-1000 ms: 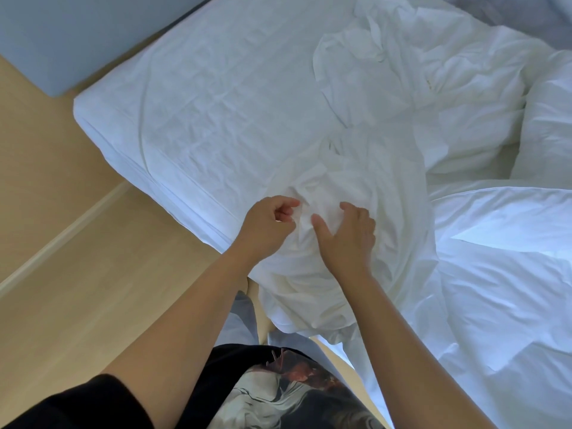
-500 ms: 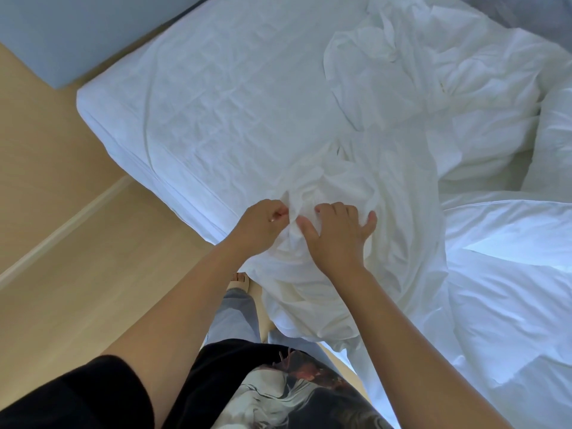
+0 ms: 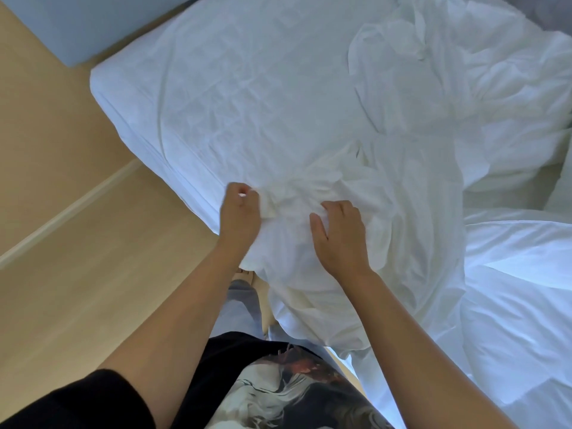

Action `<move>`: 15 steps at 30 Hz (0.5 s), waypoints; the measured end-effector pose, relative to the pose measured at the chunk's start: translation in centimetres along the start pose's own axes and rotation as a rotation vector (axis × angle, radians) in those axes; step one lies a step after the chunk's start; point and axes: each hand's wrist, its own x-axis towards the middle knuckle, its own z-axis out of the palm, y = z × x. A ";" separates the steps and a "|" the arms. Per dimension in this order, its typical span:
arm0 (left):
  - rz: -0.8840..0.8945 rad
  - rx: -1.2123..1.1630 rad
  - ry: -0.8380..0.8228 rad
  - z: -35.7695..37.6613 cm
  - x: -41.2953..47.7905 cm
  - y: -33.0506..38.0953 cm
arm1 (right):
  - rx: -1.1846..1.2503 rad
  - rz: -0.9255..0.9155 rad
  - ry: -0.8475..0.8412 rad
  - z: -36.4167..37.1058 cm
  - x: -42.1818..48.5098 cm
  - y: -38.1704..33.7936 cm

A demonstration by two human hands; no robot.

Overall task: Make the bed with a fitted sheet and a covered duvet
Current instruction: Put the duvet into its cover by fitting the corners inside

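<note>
Sheet (image 3: 325, 187) lies bunched at the bed's (image 3: 216, 88) near edge, trailing toward 1 o'clock, where our left hand (image 3: 240, 212) pinches a fold and our right hand (image 3: 340, 239) curls into it, both equally near.

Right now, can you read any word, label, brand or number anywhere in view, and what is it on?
No text can be read.
The sheet, mattress and duvet are plain white with no tag showing.
The shirt carries a printed picture, but no letters can be made out in it.
</note>
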 end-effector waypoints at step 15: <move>0.133 0.153 -0.418 1.0 3.0 2.1 | 0.099 0.296 0.396 -2.2 5.4 1.3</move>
